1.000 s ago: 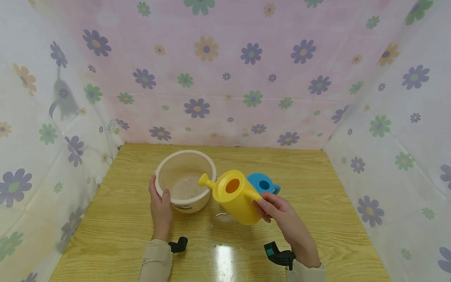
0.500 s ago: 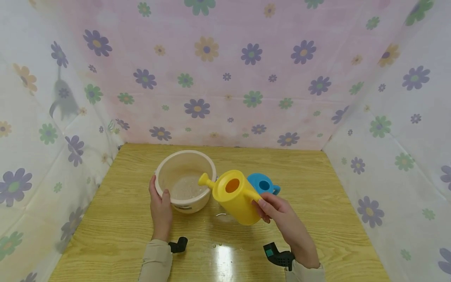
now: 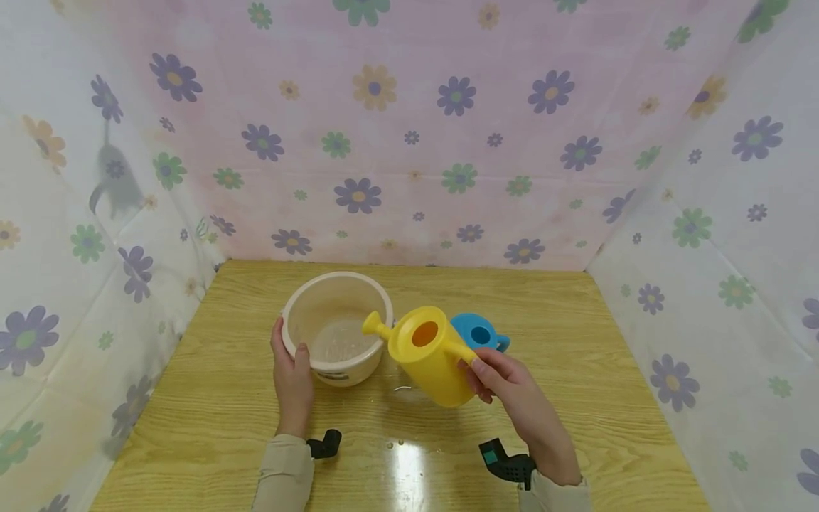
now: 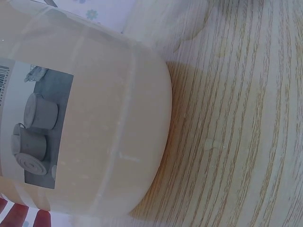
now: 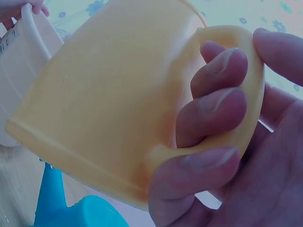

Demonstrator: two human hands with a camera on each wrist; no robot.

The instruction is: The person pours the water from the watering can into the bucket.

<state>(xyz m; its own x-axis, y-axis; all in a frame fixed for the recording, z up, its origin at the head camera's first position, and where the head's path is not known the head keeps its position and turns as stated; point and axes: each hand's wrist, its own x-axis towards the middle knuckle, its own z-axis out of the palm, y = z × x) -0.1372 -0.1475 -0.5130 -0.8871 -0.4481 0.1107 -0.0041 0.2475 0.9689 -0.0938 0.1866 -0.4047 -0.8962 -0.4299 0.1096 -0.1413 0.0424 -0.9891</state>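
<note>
A cream plastic bucket (image 3: 358, 370) stands on the table, with a little clear liquid at its bottom. My left hand (image 3: 294, 387) grips its left rim, thumb over the edge and fingers outside. In the left wrist view, fingertips (image 4: 28, 217) show below the bucket's printed label (image 4: 45, 123). My right hand (image 3: 521, 398) holds a yellow watering can (image 3: 431, 366) by its handle, fingers curled through the loop in the right wrist view. The can is tilted left, its spout (image 3: 377, 326) above the bucket's right rim. Whether liquid leaves the spout cannot be seen.
Behind the yellow can stands a blue watering can (image 3: 470, 327), partly hidden. Small droplets (image 3: 401, 442) and a thin whitish curved mark (image 3: 402, 388) lie on the wooden tabletop (image 3: 550, 306). Flowered sheets (image 3: 416, 163) enclose the back and both sides.
Ripples on the liquid in the bucket differ slightly. Both hands, the bucket and the tilted yellow watering can have hardly moved.
</note>
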